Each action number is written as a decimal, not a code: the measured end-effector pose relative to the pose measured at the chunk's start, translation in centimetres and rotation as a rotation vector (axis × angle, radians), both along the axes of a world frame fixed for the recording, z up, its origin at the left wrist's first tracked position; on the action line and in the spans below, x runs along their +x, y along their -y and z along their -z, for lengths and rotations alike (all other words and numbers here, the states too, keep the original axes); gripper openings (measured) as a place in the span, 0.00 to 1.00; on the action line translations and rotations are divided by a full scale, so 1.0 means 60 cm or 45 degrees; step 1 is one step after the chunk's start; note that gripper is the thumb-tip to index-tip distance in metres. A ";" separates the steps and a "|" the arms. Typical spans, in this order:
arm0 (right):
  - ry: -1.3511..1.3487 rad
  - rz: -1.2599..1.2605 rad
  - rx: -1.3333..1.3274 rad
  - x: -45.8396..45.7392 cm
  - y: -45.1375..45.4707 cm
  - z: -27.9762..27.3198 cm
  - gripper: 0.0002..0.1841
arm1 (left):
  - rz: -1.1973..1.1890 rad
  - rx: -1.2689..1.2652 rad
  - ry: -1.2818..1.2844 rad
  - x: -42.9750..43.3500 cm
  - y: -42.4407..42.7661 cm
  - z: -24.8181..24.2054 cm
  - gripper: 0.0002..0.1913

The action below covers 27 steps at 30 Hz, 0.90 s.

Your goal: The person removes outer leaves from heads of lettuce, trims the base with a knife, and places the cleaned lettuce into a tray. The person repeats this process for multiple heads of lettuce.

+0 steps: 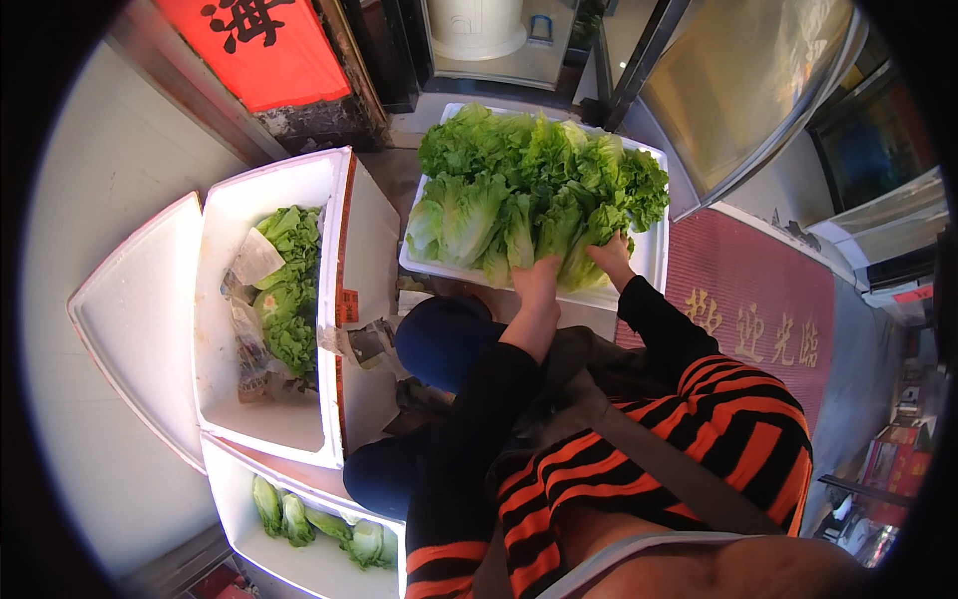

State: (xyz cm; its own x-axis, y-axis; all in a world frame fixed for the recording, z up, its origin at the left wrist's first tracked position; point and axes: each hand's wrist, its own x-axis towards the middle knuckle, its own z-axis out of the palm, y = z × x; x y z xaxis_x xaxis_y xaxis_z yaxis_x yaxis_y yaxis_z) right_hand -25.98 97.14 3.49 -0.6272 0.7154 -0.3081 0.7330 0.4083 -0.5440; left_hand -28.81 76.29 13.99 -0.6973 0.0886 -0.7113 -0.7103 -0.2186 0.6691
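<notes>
A white foam tray lies before me, piled with rows of green leafy lettuce. At its near edge my left hand grips the base of a lettuce head, its fingers mostly hidden by leaves. Just to the right, my right hand has its fingers on another leafy head in the front row. Both hands stay close together over the near side of the tray.
Left of me stands an open foam box holding lettuce and newspaper. A foam lid leans beyond it. Below is another foam box with several lettuces. A red doormat with writing lies right; glass doors stand ahead.
</notes>
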 end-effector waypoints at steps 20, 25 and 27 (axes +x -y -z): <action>-0.390 -0.113 0.143 -0.023 0.041 0.047 0.47 | -0.177 -0.649 0.373 -0.091 0.040 0.068 0.25; -0.543 -0.132 0.098 -0.063 0.037 0.073 0.40 | 0.144 -0.698 0.216 -0.105 0.027 0.090 0.20; -0.649 -0.168 -0.020 -0.069 0.031 0.090 0.37 | 0.363 -1.001 -0.060 -0.108 0.014 0.090 0.20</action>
